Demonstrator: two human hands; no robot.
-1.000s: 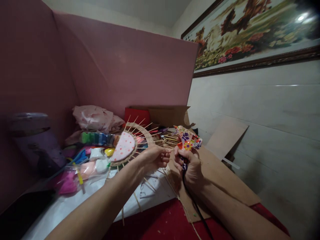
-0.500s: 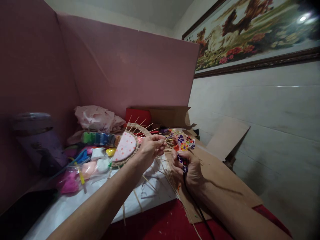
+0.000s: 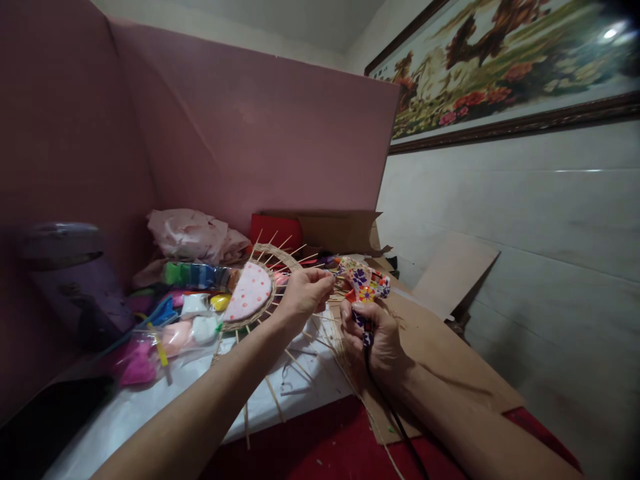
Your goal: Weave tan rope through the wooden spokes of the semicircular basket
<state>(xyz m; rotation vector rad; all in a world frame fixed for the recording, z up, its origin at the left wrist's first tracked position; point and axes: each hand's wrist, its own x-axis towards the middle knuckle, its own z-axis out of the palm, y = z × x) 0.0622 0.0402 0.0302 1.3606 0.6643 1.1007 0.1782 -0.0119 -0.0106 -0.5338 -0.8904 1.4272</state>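
My left hand (image 3: 305, 293) is closed in a pinch on the thin sticks at the edge of a round woven piece (image 3: 260, 287) with a pink dotted centre and sticks fanning out. My right hand (image 3: 377, 333) is wrapped round the handle of a flower-patterned glue gun (image 3: 365, 283), its black cord (image 3: 395, 420) trailing toward me. The gun's nozzle points left, close to my left fingertips.
Bags of coloured clay (image 3: 170, 327) and a pink bundle (image 3: 193, 237) lie at the left. A cardboard box (image 3: 340, 230) stands behind, a cardboard sheet (image 3: 440, 353) under my right hand. Loose sticks (image 3: 300, 363) lie on white paper. Pink partition walls (image 3: 250, 133) enclose the back and left.
My left hand rose slightly and shifted on the sticks of the woven piece. The glue gun moved left, closer to the left fingertips.
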